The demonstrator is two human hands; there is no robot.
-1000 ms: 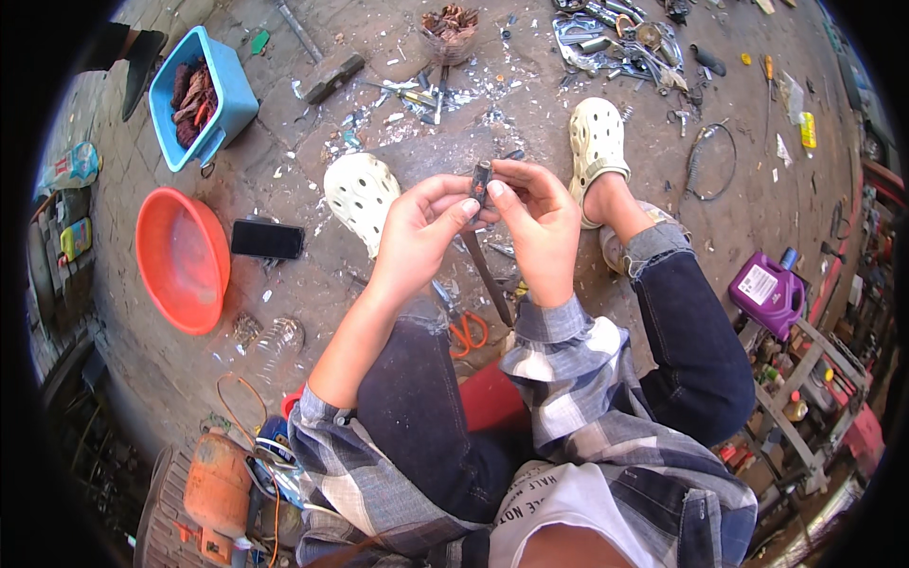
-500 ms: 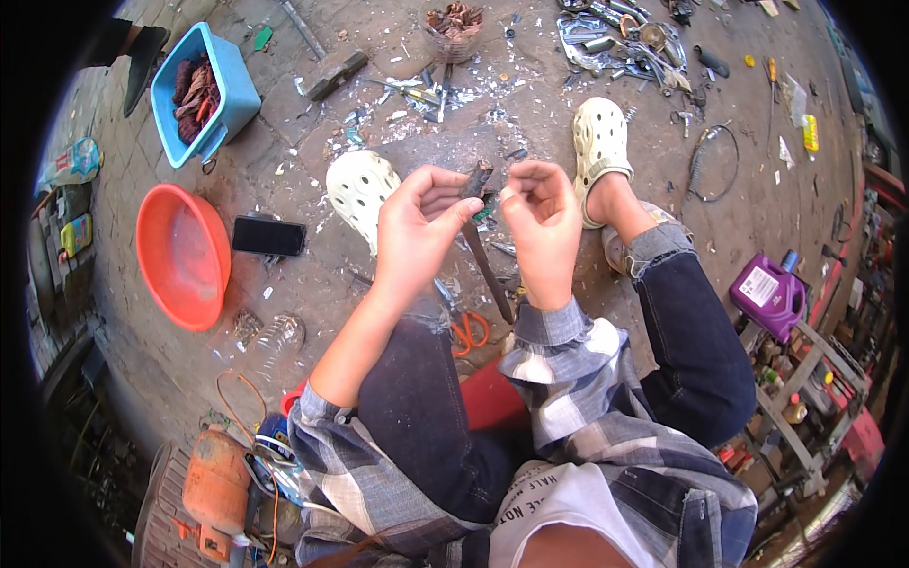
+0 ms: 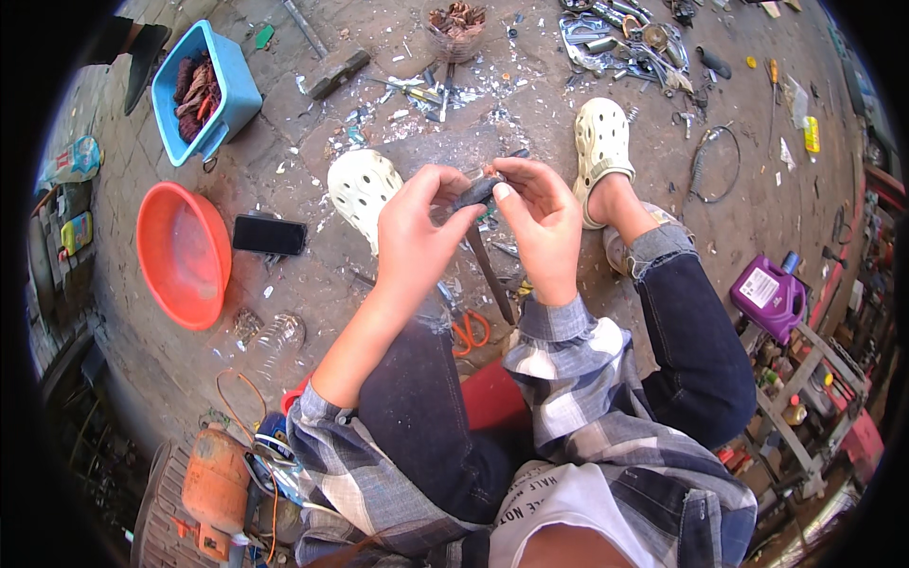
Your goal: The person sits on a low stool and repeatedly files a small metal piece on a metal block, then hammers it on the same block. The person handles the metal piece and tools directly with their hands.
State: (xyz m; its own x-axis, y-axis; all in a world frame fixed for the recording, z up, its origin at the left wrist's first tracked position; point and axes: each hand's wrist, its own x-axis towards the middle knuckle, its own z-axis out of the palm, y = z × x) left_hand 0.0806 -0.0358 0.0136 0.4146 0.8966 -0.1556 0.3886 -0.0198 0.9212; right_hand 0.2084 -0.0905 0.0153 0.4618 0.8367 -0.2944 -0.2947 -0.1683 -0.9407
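Note:
In front of my knees, my left hand (image 3: pixel 422 227) is closed round a small dark, roughly cylindrical piece (image 3: pixel 476 193). My right hand (image 3: pixel 543 223) pinches the same piece at its right end, thumb on top. Reddish bits show by the fingertips, too small to make out. Under the hands a long dark rod (image 3: pixel 490 276) slants toward me, its upper end hidden. Orange-handled scissors or pliers (image 3: pixel 469 331) lie near my left knee, partly covered.
To the left are a red basin (image 3: pixel 156 256), a black phone (image 3: pixel 269 235) and a blue tub (image 3: pixel 248 95) holding reddish-brown scraps. A hammer (image 3: pixel 339 74) and a clear bowl (image 3: pixel 440 45) lie farther off. Metal parts (image 3: pixel 653 38) are heaped far right; a purple jug (image 3: pixel 767 295) stands right.
The dark piece has turned from nearly upright to lying slantwise between my hands. My right fingers, apart from it before, have closed on its right end.

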